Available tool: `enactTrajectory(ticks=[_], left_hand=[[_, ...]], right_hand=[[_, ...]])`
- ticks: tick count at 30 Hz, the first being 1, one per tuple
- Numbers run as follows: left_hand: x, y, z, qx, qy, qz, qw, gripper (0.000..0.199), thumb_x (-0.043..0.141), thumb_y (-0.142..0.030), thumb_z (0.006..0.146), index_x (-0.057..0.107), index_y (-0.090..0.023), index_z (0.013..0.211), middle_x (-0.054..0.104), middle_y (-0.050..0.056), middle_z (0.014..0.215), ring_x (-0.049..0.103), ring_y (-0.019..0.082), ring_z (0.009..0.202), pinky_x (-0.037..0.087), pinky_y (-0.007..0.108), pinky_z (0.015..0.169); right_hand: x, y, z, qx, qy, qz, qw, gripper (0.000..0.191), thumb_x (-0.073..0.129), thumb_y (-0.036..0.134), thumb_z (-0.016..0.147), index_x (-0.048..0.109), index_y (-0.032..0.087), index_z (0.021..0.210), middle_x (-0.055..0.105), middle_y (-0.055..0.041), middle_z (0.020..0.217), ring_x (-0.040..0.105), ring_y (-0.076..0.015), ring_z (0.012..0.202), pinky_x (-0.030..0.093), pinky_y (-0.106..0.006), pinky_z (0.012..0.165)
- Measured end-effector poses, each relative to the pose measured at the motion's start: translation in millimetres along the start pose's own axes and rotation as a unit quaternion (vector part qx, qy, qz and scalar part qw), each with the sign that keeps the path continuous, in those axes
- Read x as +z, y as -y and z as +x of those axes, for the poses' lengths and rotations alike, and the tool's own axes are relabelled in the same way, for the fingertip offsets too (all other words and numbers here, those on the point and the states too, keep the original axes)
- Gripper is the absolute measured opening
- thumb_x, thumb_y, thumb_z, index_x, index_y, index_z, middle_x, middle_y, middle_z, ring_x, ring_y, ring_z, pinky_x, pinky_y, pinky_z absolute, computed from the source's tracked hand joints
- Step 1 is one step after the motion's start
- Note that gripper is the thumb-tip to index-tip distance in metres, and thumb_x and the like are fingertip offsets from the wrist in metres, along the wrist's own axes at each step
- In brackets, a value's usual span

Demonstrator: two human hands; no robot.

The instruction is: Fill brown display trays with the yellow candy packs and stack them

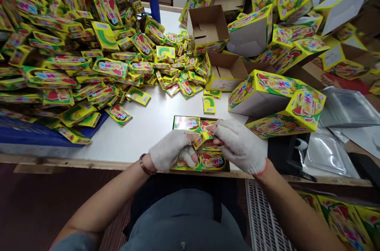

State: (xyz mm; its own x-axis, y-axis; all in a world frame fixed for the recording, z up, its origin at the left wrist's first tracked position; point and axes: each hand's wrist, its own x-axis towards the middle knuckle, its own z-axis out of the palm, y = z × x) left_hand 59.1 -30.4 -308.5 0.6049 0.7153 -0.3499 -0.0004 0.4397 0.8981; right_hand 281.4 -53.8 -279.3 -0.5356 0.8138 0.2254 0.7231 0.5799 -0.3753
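Note:
Both my hands wear white fingerless knit gloves and meet above a shallow open box (228, 167) at the table's front edge. Small yellow-green fruit-print packs (213, 161) lie in it, partly covered by my hands. Between my fingertips is one small yellow pack (199, 141), slightly tilted. My left hand (178, 149) pinches it from the left with curled fingers. From the right, my right hand (239, 144) has its thumb and fingers closed at the pack's other end; their exact contact is partly hidden. Just beyond the box a yellow pack (209, 104) lies flat on the table.
A big heap of similar packs (109, 67) covers the left, partly on a blue plastic surface (59, 137). Open display cartons (221, 73) and a larger printed carton (276, 102) stand right. Clear plastic sheets (326, 154) and a dark phone-like object (363, 170) lie far right.

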Motion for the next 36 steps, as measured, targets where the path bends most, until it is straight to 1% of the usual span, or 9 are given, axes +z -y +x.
enactTrajectory(ticks=[2, 5, 7, 11, 17, 21, 27, 32, 36], left_hand=[[-10.0, 3.4, 5.8, 0.071, -0.079, 0.178, 0.978, 0.044, 0.054, -0.055, 0.09, 0.064, -0.017, 0.07, 0.061, 0.003, 0.059, 0.056, 0.015, 0.052, 0.045, 0.026, 0.049], [-48.0, 3.4, 38.7, 0.19, -0.234, 0.376, 0.876, 0.03, 0.056, -0.041, 0.09, 0.063, -0.02, 0.07, 0.062, 0.003, 0.071, 0.057, 0.018, 0.069, 0.048, 0.031, 0.068], [-76.1, 0.5, 74.0, 0.198, -0.287, 0.445, 0.825, 0.014, 0.059, -0.03, 0.086, 0.066, -0.02, 0.078, 0.065, 0.005, 0.081, 0.058, 0.021, 0.08, 0.048, 0.035, 0.078], [-100.6, -7.5, 147.9, 0.181, -0.27, 0.551, 0.769, 0.021, 0.062, -0.022, 0.081, 0.068, -0.017, 0.1, 0.063, 0.011, 0.107, 0.056, 0.027, 0.103, 0.046, 0.038, 0.092], [-87.3, -15.9, 200.5, 0.134, -0.213, 0.698, 0.67, 0.078, 0.076, -0.032, 0.069, 0.049, -0.006, 0.137, 0.054, 0.023, 0.126, 0.046, 0.038, 0.12, 0.034, 0.05, 0.106], [-90.0, -18.0, 187.5, 0.141, -0.255, 0.66, 0.692, 0.077, 0.076, -0.033, 0.068, 0.049, -0.007, 0.135, 0.058, 0.02, 0.121, 0.053, 0.036, 0.114, 0.042, 0.05, 0.101], [-59.2, -15.2, 112.3, 0.4, -0.175, 0.519, 0.735, 0.1, 0.075, -0.039, 0.072, 0.023, -0.013, 0.153, 0.045, 0.019, 0.148, 0.047, 0.031, 0.135, 0.041, 0.047, 0.114], [-6.9, -12.1, 62.7, 0.467, -0.128, 0.519, 0.705, 0.095, 0.072, -0.036, 0.079, 0.019, -0.018, 0.156, 0.049, 0.019, 0.144, 0.049, 0.032, 0.133, 0.045, 0.05, 0.11], [-29.3, -4.7, 58.7, 0.419, -0.161, 0.523, 0.725, 0.071, 0.066, -0.041, 0.086, 0.039, -0.018, 0.148, 0.051, 0.016, 0.145, 0.049, 0.03, 0.134, 0.043, 0.05, 0.112]], right_hand=[[11.9, 0.0, -17.1, 0.056, -0.011, -0.006, 0.998, 0.024, 0.046, 0.019, 0.09, 0.066, 0.021, 0.102, 0.069, -0.0089, 0.091, 0.063, -0.0225, 0.083, 0.05, -0.036, 0.073], [30.0, 3.0, -32.4, 0.122, 0.028, -0.006, 0.992, 0.019, 0.044, 0.017, 0.092, 0.063, 0.02, 0.09, 0.067, -0.006, 0.082, 0.061, -0.0192, 0.073, 0.045, -0.03, 0.064], [40.8, 6.4, -35.3, 0.145, 0.051, -0.024, 0.988, 0.021, 0.044, 0.018, 0.094, 0.062, 0.02, 0.085, 0.067, -0.0063, 0.082, 0.06, -0.0191, 0.072, 0.042, -0.03, 0.064], [59.6, 13.5, -36.1, 0.153, 0.04, -0.045, 0.986, 0.023, 0.046, 0.019, 0.095, 0.062, 0.019, 0.078, 0.064, -0.007, 0.081, 0.057, -0.0201, 0.074, 0.041, -0.032, 0.066], [88.0, 26.1, -49.3, 0.173, -0.003, -0.089, 0.981, 0.013, 0.055, 0.012, 0.082, 0.063, 0.02, 0.087, 0.065, -0.0091, 0.084, 0.058, -0.0247, 0.077, 0.043, -0.037, 0.068], [86.8, 18.5, -53.8, 0.162, -0.092, 0.019, 0.982, 0.02, 0.048, 0.012, 0.089, 0.061, 0.02, 0.102, 0.067, -0.008, 0.092, 0.062, -0.023, 0.083, 0.05, -0.037, 0.072], [48.6, -18.4, -13.5, 0.283, -0.252, 0.222, 0.898, 0.026, 0.052, 0.043, 0.096, 0.056, 0.021, 0.11, 0.068, -0.0092, 0.103, 0.067, -0.0224, 0.092, 0.055, -0.038, 0.08], [26.2, -34.1, 30.7, 0.217, -0.22, 0.338, 0.889, 0.042, 0.062, 0.051, 0.088, 0.056, 0.02, 0.116, 0.069, -0.0091, 0.108, 0.067, -0.0217, 0.095, 0.056, -0.036, 0.081], [19.8, -39.3, 17.0, 0.231, -0.099, 0.281, 0.926, 0.024, 0.059, 0.036, 0.09, 0.069, 0.021, 0.105, 0.071, -0.0038, 0.099, 0.066, -0.019, 0.087, 0.054, -0.033, 0.078]])
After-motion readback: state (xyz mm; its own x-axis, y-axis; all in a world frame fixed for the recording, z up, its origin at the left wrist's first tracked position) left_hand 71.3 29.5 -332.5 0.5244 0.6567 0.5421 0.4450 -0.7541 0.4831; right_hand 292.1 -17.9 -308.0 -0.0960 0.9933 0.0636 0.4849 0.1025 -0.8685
